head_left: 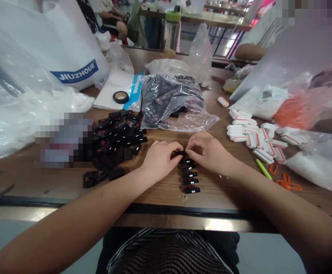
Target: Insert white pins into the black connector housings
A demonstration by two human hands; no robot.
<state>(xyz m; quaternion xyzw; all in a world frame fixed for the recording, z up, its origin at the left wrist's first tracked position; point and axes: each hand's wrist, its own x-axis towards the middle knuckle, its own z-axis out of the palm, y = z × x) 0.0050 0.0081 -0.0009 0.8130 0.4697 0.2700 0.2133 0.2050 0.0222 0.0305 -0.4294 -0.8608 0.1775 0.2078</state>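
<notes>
My left hand (162,156) and my right hand (207,150) meet over the middle of the table. Between their fingertips is a small black plastic piece (182,153), mostly covered by the fingers of both hands, which are closed in a pinch. Just below, towards me, runs a neat column of several black plastic connectors (191,175) with white dots and dark red bits. Left of my left hand lies a loose pile of black plastic housings (117,135), some showing red clips.
Behind my hands lies a clear bag (171,99) of black parts. A black tape roll (120,97) rests on a notebook (105,89). White pieces with orange strips (254,133), a green stick (263,169) and orange rings (288,182) lie right. A bottle (172,34) stands behind.
</notes>
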